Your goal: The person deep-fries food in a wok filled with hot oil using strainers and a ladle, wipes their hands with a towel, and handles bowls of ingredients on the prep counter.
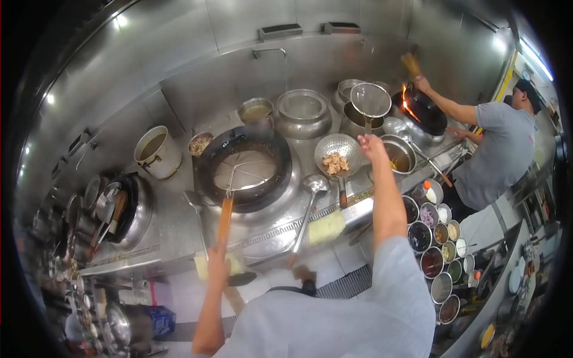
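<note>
My left hand (219, 268) is closed around the wooden handle (226, 221) of a large wire strainer (242, 170), whose round head lies inside a black wok (280, 156) on the range. My right arm is stretched forward, and my right hand (371, 148) grips the handle of a fine-mesh strainer (371, 99). That mesh is held up above a steel pot (357, 119). Below and left of my right hand, a perforated ladle (337, 143) holds browned pieces of food (335, 163). A steel ladle (316, 184) lies between the wok and this perforated ladle.
A co-worker (500, 137) stands at right beside a flaming wok (421, 110). Bowls of seasonings (431, 215) stand below my right arm. A white pot (158, 152) and another wok (136, 215) are at left. A faucet (270, 51) projects from the back wall.
</note>
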A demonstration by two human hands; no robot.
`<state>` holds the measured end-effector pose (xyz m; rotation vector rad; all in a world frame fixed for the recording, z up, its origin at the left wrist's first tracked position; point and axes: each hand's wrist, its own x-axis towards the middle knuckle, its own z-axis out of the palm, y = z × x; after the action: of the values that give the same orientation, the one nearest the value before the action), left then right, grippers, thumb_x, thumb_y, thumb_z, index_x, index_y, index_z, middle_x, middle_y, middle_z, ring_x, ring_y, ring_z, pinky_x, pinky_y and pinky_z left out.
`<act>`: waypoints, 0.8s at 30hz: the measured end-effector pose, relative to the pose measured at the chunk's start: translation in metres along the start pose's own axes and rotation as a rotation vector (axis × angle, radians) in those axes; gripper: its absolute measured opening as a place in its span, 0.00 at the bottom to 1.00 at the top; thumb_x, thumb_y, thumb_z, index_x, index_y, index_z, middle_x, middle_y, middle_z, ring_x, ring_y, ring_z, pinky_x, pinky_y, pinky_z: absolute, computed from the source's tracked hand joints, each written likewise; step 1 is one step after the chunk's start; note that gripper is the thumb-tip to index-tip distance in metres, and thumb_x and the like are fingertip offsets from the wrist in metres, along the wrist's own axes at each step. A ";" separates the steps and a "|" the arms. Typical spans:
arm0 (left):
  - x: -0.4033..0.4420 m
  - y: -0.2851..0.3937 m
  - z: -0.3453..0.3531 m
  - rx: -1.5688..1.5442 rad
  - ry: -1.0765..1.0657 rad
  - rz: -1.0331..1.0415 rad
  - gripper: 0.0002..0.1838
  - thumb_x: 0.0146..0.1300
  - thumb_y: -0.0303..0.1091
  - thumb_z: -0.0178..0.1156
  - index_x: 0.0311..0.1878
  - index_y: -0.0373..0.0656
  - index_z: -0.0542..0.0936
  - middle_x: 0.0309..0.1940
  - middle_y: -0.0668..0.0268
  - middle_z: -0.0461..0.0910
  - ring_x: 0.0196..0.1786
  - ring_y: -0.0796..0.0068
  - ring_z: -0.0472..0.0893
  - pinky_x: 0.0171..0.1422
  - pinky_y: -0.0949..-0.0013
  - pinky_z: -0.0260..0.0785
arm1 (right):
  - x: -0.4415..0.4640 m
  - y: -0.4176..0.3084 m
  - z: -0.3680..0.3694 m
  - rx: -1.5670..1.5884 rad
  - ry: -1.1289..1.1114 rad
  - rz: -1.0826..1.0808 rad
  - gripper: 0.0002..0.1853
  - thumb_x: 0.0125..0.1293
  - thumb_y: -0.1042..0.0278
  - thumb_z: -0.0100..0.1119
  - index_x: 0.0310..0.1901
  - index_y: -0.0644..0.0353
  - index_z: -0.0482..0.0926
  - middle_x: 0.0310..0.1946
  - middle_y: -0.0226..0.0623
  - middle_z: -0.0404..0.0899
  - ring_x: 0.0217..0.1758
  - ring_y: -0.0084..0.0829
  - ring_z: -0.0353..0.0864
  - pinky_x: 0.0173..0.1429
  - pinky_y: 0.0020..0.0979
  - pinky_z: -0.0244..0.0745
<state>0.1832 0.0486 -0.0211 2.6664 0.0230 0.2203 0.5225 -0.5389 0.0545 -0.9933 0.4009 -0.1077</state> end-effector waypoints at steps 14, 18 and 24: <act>-0.035 0.035 -0.017 0.090 0.188 -0.035 0.39 0.52 0.24 0.61 0.70 0.39 0.59 0.61 0.45 0.64 0.64 0.45 0.65 0.69 0.54 0.57 | 0.005 0.259 -0.124 -1.489 0.137 -0.394 0.22 0.66 0.50 0.57 0.51 0.61 0.72 0.46 0.47 0.77 0.55 0.38 0.77 0.50 0.45 0.78; -0.040 0.053 -0.031 0.024 0.228 -0.019 0.37 0.54 0.24 0.58 0.70 0.37 0.60 0.61 0.45 0.64 0.64 0.44 0.65 0.69 0.55 0.56 | -0.061 0.214 -0.084 -0.277 -0.171 0.468 0.19 0.61 0.51 0.64 0.43 0.58 0.75 0.39 0.42 0.78 0.43 0.34 0.79 0.43 0.39 0.78; -0.041 0.056 -0.038 -0.037 0.168 0.143 0.36 0.54 0.22 0.57 0.69 0.37 0.62 0.60 0.45 0.66 0.64 0.45 0.66 0.69 0.56 0.57 | -0.051 0.246 -0.047 -0.306 -0.270 0.521 0.14 0.60 0.56 0.64 0.36 0.55 0.73 0.29 0.39 0.73 0.29 0.33 0.75 0.29 0.35 0.75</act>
<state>0.1357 0.0137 0.0313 2.6077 -0.1176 0.4856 0.4352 -0.4275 -0.1580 -1.1547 0.4229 0.5675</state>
